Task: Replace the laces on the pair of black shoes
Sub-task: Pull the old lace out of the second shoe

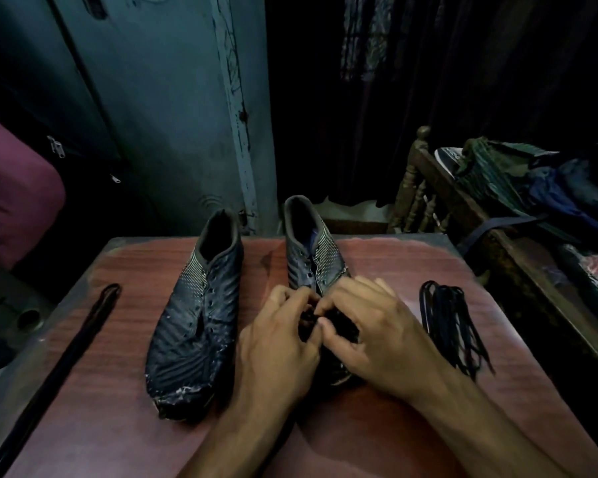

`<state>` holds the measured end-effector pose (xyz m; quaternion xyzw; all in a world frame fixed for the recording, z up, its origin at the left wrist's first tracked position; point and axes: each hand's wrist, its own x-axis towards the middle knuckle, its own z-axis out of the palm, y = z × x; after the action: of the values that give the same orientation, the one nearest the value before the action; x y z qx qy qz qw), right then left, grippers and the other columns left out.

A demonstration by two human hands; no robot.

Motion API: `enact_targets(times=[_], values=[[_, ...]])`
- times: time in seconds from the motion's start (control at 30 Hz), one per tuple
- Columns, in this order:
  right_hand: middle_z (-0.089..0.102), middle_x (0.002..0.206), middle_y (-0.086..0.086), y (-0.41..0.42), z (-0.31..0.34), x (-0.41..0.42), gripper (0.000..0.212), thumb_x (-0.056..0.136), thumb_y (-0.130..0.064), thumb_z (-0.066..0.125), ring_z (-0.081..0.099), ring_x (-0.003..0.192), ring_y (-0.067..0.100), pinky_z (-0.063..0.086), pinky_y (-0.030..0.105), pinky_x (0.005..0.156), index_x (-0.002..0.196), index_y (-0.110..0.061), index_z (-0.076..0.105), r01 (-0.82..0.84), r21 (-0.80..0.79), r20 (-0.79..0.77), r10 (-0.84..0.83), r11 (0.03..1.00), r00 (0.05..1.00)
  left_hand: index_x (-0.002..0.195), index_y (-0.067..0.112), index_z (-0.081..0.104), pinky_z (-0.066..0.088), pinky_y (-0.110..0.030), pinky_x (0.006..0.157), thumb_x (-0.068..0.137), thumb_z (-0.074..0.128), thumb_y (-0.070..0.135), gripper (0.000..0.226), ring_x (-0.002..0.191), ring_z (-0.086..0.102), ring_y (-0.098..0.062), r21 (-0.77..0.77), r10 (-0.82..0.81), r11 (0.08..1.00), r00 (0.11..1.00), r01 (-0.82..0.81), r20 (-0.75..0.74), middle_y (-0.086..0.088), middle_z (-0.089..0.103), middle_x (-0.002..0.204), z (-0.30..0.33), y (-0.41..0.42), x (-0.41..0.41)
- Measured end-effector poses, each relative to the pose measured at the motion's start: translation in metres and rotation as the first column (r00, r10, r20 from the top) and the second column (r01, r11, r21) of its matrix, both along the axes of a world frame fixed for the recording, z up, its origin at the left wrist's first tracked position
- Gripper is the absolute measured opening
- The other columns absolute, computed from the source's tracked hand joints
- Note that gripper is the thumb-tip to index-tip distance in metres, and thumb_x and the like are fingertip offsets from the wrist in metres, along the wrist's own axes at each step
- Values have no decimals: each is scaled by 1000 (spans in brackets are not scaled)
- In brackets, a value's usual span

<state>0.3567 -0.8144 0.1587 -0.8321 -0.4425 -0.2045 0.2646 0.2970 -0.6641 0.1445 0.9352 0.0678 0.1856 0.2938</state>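
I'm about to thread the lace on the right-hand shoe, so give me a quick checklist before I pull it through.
1. Right-hand shoe flat on the table: ok.
2. Both hands at its lower eyelets, left hand, right hand: ok.
3. Lace end pinched in the fingers: cannot tell, hidden.
4. Lace bundle within reach on the right: ok.
5. Left-hand shoe laced: not ok, eyelets bare.
6. Long lace lying apart: ok.

Count on table [118, 391]: 2 black shoes, left shoe [194, 326] and right shoe [311, 257]. 1 folded lace [66, 367] at left; 1 loose lace bundle [453, 332] at right. 2 hands: left hand [277, 353], right hand [373, 332].
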Motion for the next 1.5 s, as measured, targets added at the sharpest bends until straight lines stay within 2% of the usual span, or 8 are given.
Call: enact_targets(times=[0.1, 0.23, 0.6, 0.8, 1.07, 1.27, 1.37, 1.5], values=[[65, 96, -11, -3, 3, 2, 6, 90, -22, 68, 61, 90, 12, 49, 37, 79, 96, -19, 70, -30, 70, -44, 33, 997, 998, 111, 37, 59, 52, -38, 70, 92, 54, 45, 21, 91, 65, -16, -2, -6, 1000, 999, 6, 51, 16, 54, 107, 0, -2, 0], [68, 86, -12, -6, 4, 5, 9, 87, -15, 76, 66, 82, 9, 52, 27, 72, 89, -21, 70, 110, 307, -325, -5, 945, 946, 105, 36, 62, 51, -35, 68, 97, 52, 48, 17, 86, 64, -10, -89, 13, 996, 991, -2, 131, 16, 54, 100, -1, -4, 1], [51, 78, -16, -3, -9, 17, 15, 80, -38, 65, 54, 73, 5, 43, 17, 62, 75, -27, 56, 174, 126, -294, -131, 977, 947, 79, 22, 71, 53, -48, 75, 83, 63, 37, 18, 83, 64, -21, -532, -121, 816, 968, 224, 222, 0, 62, 83, -1, -2, 0], [50, 66, -6, -6, -4, 13, 23, 89, -21, 73, 50, 64, 9, 39, 20, 60, 72, -21, 57, 146, 171, -359, -77, 974, 930, 75, 20, 72, 46, -28, 65, 101, 62, 31, 30, 69, 62, -2, -585, -15, 808, 994, 73, 104, 6, 70, 73, 0, -3, 4], [51, 59, 9, -19, 20, 7, 18, 89, -16, 75, 42, 55, 9, 36, 23, 58, 73, -14, 68, -99, 114, -700, 150, 989, 698, 72, 24, 75, 39, -13, 62, 101, 60, 30, 33, 71, 62, 2, -497, -96, 862, 995, 102, 37, 6, 70, 77, 4, -6, 6], [50, 57, 2, -21, 18, 11, 16, 84, -20, 77, 46, 57, 9, 43, 36, 62, 71, -21, 68, -114, 36, -673, 109, 993, 732, 73, 11, 72, 44, -24, 65, 95, 69, 21, 25, 66, 56, -4, -653, -151, 746, 988, 128, 21, -7, 68, 73, 2, -7, 6], [60, 65, -1, -23, 17, 16, 10, 82, -22, 64, 54, 63, 12, 43, 26, 64, 72, -21, 67, -58, 142, -690, 141, 988, 710, 77, 12, 74, 45, -28, 70, 91, 71, 26, 20, 72, 57, -7, -745, -215, 636, 973, 204, 83, -2, 66, 72, 1, -6, 6], [55, 56, -1, -16, 6, 20, 40, 95, -40, 60, 48, 56, 8, 38, 33, 58, 64, -15, 64, 117, 208, -720, 71, 971, 691, 74, 18, 77, 43, -22, 72, 85, 71, 26, 15, 76, 54, -12, -752, -325, 575, 934, 321, 150, -4, 57, 78, 4, -5, 2]])
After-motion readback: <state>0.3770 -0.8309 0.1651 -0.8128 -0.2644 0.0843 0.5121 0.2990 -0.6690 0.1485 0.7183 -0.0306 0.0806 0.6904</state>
